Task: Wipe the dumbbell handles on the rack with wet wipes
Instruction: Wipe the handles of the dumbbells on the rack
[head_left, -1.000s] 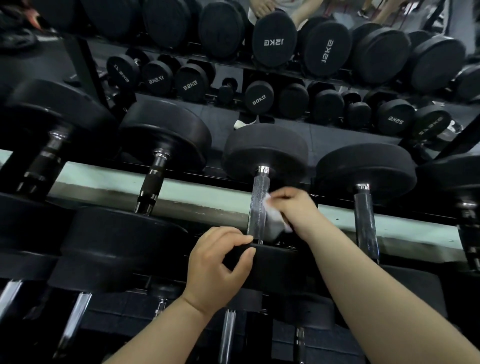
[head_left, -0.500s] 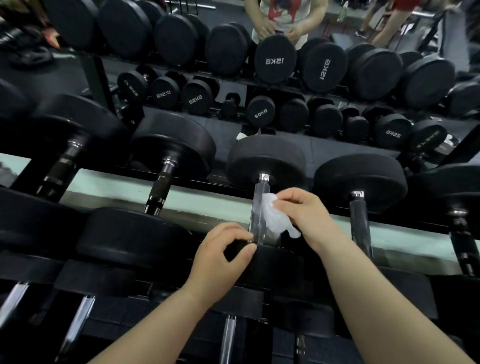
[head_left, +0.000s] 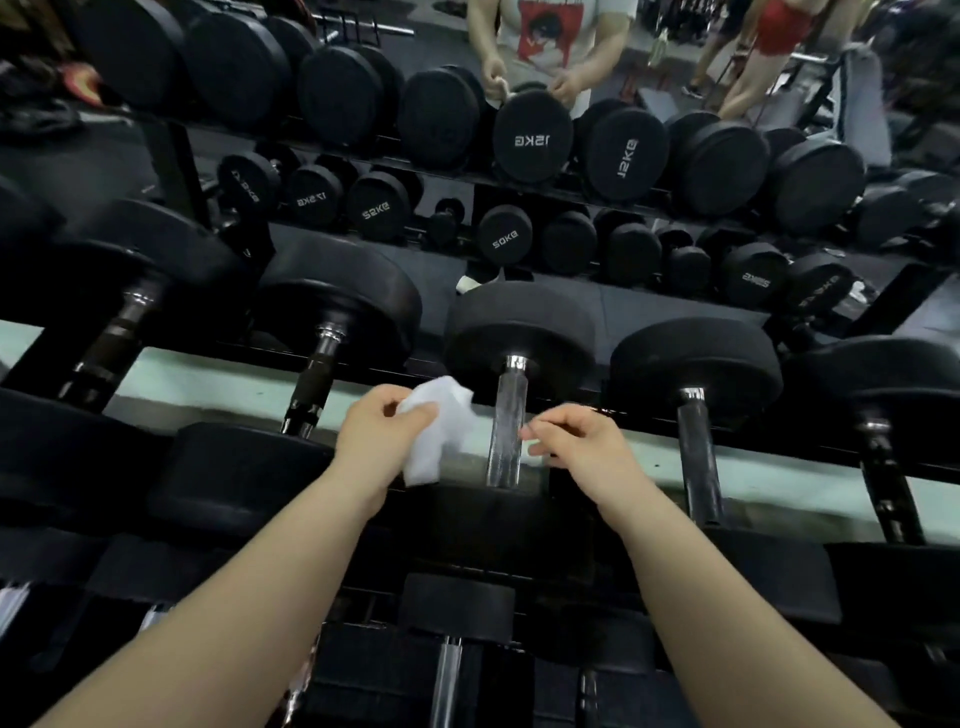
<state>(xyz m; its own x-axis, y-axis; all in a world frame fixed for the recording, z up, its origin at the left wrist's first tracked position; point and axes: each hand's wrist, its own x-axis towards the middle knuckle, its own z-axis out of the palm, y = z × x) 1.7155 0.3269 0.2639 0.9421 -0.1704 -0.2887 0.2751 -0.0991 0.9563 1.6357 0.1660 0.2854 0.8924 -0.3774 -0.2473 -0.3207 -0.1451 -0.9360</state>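
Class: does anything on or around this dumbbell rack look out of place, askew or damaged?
Nothing looks damaged or askew; the dumbbells sit in even rows. One oddity: a small white scrap lies just beyond the centre dumbbell, too small to identify.

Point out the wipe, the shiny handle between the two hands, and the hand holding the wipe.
wipe (head_left: 442, 439): head view, middle of the white sheet.
shiny handle (head_left: 508, 431): head view, middle of the bar.
left hand (head_left: 379, 434): head view, back of the hand.

- Wet wipe (head_left: 435, 436): white.
- Dumbbell heads (head_left: 521, 332): matte black.
- Centre dumbbell handle (head_left: 506, 431): shiny silver.
- Rack rail (head_left: 208, 379): pale green.
- Weight markings (head_left: 532, 141): white on black.
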